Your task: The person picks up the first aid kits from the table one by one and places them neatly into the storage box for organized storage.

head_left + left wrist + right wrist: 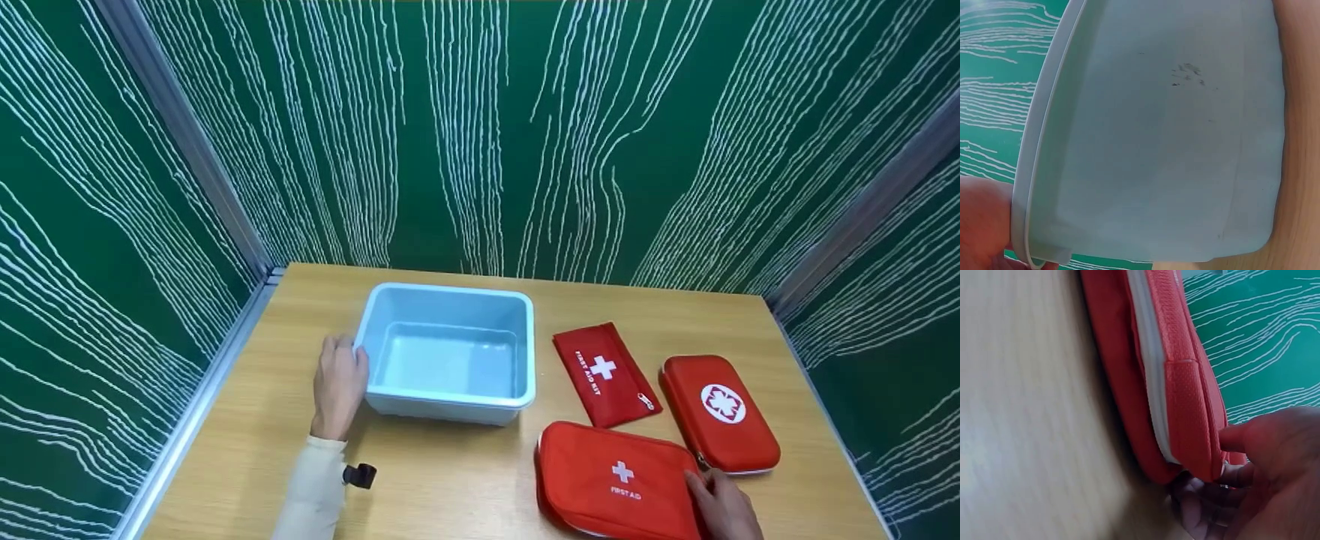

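Note:
A light blue plastic basin (450, 360) stands on the table with nothing inside it. My left hand (341, 386) holds its left rim; in the left wrist view, part of the hand (985, 225) shows at the rim beside the basin's scuffed side wall (1151, 129). At the front right lies a red zippered first aid bag (615, 480) with a white cross. My right hand (724, 506) grips its right end. The right wrist view shows the thumb on one face of the bag (1185, 394) and fingers around its lower corner, near the white zipper.
A flat red first aid pouch (607, 375) lies behind the bag, to the right of the basin. Farther right is a red hard-shell case (721, 412) with a round white emblem. Green walls with white wavy lines (465, 135) enclose the wooden table (442, 487).

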The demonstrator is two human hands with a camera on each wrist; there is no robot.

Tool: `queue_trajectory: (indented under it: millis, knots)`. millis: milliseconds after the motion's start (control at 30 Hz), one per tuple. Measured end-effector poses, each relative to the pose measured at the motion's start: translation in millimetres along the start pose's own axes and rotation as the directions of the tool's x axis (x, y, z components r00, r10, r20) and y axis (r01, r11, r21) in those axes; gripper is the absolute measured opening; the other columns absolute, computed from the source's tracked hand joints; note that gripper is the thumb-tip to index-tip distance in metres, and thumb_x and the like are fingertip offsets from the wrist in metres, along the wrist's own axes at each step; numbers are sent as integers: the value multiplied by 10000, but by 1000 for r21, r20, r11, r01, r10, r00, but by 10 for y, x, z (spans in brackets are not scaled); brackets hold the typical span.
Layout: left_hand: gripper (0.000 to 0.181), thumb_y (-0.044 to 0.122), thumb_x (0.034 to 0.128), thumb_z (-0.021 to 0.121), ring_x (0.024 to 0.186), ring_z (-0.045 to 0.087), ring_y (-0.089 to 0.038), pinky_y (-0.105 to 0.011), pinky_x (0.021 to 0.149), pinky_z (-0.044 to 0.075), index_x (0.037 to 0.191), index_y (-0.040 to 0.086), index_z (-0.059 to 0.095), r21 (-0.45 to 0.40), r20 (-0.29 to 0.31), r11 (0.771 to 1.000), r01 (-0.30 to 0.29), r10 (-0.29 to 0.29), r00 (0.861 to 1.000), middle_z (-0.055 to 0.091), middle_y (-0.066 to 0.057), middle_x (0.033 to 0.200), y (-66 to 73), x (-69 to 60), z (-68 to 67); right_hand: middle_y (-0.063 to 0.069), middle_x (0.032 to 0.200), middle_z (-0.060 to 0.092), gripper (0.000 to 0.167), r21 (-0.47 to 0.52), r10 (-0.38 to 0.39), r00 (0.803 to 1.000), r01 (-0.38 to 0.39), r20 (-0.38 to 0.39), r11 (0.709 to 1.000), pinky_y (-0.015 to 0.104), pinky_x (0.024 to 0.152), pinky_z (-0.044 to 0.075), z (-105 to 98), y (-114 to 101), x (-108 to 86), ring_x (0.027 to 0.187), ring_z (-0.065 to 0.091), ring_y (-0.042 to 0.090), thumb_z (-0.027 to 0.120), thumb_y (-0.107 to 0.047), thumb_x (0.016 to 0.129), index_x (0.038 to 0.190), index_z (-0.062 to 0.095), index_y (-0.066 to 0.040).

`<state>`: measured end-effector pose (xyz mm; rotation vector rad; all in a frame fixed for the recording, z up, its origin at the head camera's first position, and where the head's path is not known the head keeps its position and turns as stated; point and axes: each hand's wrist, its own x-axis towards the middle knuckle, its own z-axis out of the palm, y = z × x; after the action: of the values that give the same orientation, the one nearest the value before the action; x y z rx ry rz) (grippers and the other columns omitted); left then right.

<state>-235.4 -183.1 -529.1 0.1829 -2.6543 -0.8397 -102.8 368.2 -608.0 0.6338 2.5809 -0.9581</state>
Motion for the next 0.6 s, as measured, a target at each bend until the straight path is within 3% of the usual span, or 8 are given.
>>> queue_trajectory:
  millis: [167,400,600]
  knots:
    - [317,171,984,523,1006,579,-356,-480,820,522,1164,-78,600,-4,16,1000,-2,2,1000,554,-220,1142,-12,-10,-6,59,770,469,442,80,-27,1000,27,7,996,287,631,367,-71,0,-13,738,487,197,506,-470,984,948,511,-29]
    - [328,164,989,522,996,587,-352,-480,814,533,1189,-83,601,-3,10,1000,-13,13,1000,562,-232,1143,-19,-29,-16,94,895,544,417,206,47,998,-56,51,977,278,664,447,-189,-68,-38,802,535,202,528,-424,991,1034,556,-10]
    - [336,166,994,514,1007,593,-359,-481,835,533,1205,-83,594,-2,17,1000,-13,13,1000,561,-235,1149,-15,-10,-16,98,957,581,448,257,23,1000,-24,8,966,276,690,507,-461,-195,-76,815,570,191,509,-428,996,1133,547,-4]
